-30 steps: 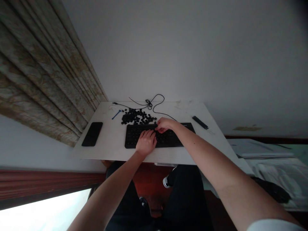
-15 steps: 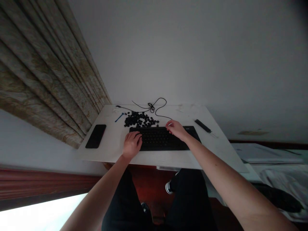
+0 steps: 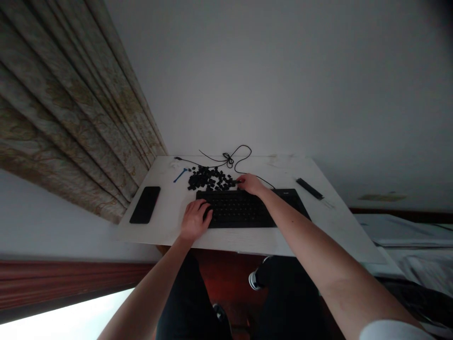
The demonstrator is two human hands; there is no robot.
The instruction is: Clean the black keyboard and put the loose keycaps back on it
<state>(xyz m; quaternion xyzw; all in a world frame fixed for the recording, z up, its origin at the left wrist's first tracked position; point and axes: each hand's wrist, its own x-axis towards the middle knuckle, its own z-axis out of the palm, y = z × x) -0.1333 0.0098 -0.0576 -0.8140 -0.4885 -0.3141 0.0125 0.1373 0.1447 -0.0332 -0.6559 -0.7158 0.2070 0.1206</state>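
Note:
A black keyboard (image 3: 244, 210) lies near the desk's front edge, with its keys partly covered by my right forearm. My left hand (image 3: 196, 219) holds its left end, thumb over the keys and fingers at the far left corner. Behind the keyboard is a pile of loose black keycaps (image 3: 203, 177). My right hand (image 3: 250, 183) reaches over the keyboard's back edge to the pile's right side. Its fingertips are pinched on a small dark piece, apparently a keycap (image 3: 238, 182).
A blue tool (image 3: 180, 175) lies left of the pile, and a black phone (image 3: 145, 205) further left. The tied black cable (image 3: 228, 159) runs along the back. On the right rests a long black strip (image 3: 309, 188). A curtain (image 3: 88, 94) hangs at the left.
My right hand has moved left and away from me, from above the keyboard's back edge to the keycap pile. My left hand stays at the keyboard's left end. The view has shifted slightly.

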